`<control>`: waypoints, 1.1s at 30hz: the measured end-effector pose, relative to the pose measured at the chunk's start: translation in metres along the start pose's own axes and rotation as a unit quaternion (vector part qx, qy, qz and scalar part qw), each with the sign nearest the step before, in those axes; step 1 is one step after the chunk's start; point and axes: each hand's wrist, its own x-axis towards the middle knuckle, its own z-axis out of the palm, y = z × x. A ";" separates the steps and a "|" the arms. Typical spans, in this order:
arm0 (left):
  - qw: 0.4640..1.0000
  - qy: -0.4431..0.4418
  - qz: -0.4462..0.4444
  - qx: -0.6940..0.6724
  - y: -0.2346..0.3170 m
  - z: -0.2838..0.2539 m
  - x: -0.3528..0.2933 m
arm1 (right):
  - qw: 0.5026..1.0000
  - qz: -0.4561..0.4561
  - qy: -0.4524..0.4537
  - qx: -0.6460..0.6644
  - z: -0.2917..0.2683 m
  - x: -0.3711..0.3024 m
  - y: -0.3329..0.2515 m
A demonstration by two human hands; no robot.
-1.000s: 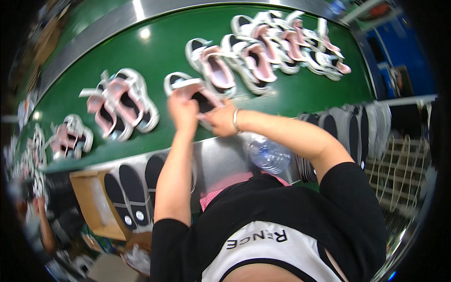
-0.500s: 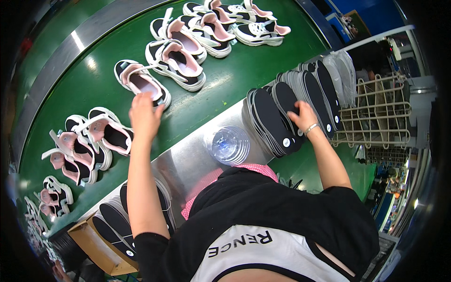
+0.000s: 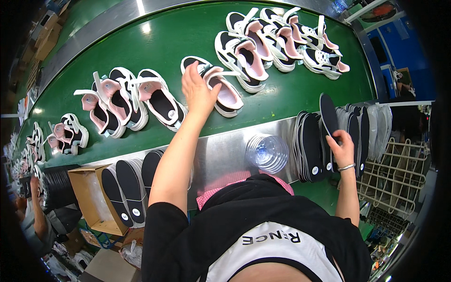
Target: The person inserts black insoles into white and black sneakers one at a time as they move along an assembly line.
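Note:
My left hand (image 3: 199, 93) lies over the near left side of a black, white and pink sneaker (image 3: 229, 100), its fingers stretched toward the toe and its thumb apart by the opening. Whether it grips the shoe cannot be made out. On the right, my right hand (image 3: 344, 149) pinches a thin black insole (image 3: 328, 112), which stands up above the other insoles. A stack of black insoles with grey edges (image 3: 307, 143) stands just left of that hand. Left of my left hand, another sneaker (image 3: 162, 104) has a dark insole inside.
Several sneakers (image 3: 244, 58) sit farther along the green table (image 3: 155, 47). A clear round plastic container (image 3: 267, 152) rests on the metal ledge (image 3: 218, 150). At left are more insoles (image 3: 128, 181) and a cardboard box (image 3: 89, 197); at right, a wire rack (image 3: 392, 174). Another person's arm (image 3: 38, 211) shows far left.
The view has turned, shifting everything across the picture. My left hand has moved from the sneaker's near end along its side. My right hand has raised an insole from the stacks.

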 end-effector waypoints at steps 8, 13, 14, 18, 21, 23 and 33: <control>0.974 -0.063 -0.188 -0.113 -0.002 0.005 0.016 | 0.796 0.027 -0.486 0.360 0.057 0.074 -0.137; 0.961 -0.073 -0.224 -0.142 -0.007 0.006 0.008 | 0.825 0.037 -0.538 0.169 0.125 0.109 -0.198; 0.959 -0.070 -0.229 -0.150 -0.012 0.006 0.008 | 0.874 -0.112 -0.465 0.092 0.138 0.106 -0.206; 0.961 -0.090 -0.205 -0.160 -0.009 0.000 0.009 | 0.887 -0.305 -0.299 -0.178 0.175 0.064 -0.221; 0.964 -0.062 -0.217 -0.143 -0.007 -0.001 -0.001 | 0.887 -0.301 -0.289 -0.200 0.160 0.062 -0.215; 0.954 -0.032 -0.255 -0.152 0.003 0.003 -0.009 | 0.878 -0.294 -0.303 -0.226 0.135 0.063 -0.208; 0.942 -0.020 -0.270 -0.198 0.013 0.009 -0.023 | 0.829 -0.392 -0.306 -0.256 0.142 0.070 -0.196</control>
